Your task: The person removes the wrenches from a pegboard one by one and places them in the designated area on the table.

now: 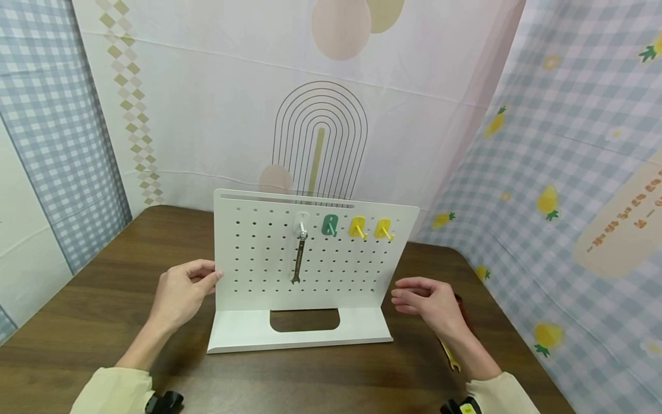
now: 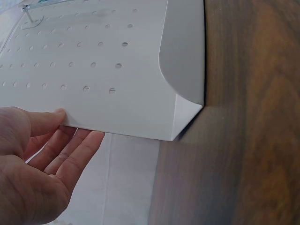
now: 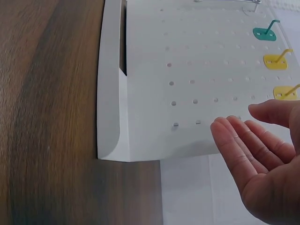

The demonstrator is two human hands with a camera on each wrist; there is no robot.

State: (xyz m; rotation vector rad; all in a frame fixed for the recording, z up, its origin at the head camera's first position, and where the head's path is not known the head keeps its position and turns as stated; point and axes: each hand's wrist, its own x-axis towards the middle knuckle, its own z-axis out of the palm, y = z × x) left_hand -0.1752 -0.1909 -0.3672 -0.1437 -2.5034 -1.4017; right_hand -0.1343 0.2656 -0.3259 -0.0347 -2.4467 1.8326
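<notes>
A white pegboard (image 1: pixel 258 253) stands upright on its base on the wooden table. My left hand (image 1: pixel 182 290) pinches its left edge, the thumb on the front face and the fingers (image 2: pixel 77 159) reaching behind. Beside the right edge is my right hand (image 1: pixel 426 302), its fingers loosely extended with nothing held; it appears apart from the board. From a white hook (image 1: pixel 301 221) hangs a small metal wrench (image 1: pixel 298 259). To the right of it are a green hook (image 1: pixel 330 225) and two yellow hooks, one inner (image 1: pixel 357 227) and one outer (image 1: pixel 383 229).
A yellow wrench (image 1: pixel 451 356) lies on the table, partly hidden under my right forearm, near a dark red object (image 1: pixel 460 307) mostly covered by the hand. Patterned cloth (image 1: pixel 217 115) hangs behind the table (image 1: pixel 289 379) and along both sides.
</notes>
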